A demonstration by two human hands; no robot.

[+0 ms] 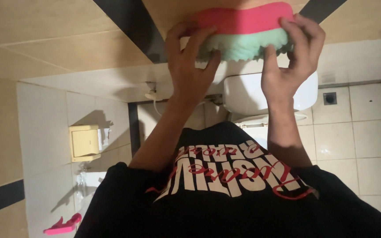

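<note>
A thick two-layer sponge, pink [243, 20] on its far side and wavy green foam on its near side, is pressed against a beige tiled wall [67, 39] at the top of the view. My left hand [189, 66] grips its left end, fingers spread over the pink and green layers. At the right end my right hand [292, 57] holds it, thumb under the green foam and fingers curled over the pink edge. Both forearms reach up from my black printed shirt [225, 194].
A white toilet tank [243, 94] stands just below the sponge, between my arms. A beige tissue holder [84, 142] hangs on the white-tiled left wall. A pink object [62, 225] lies lower left. A small floor drain [330, 98] sits at right.
</note>
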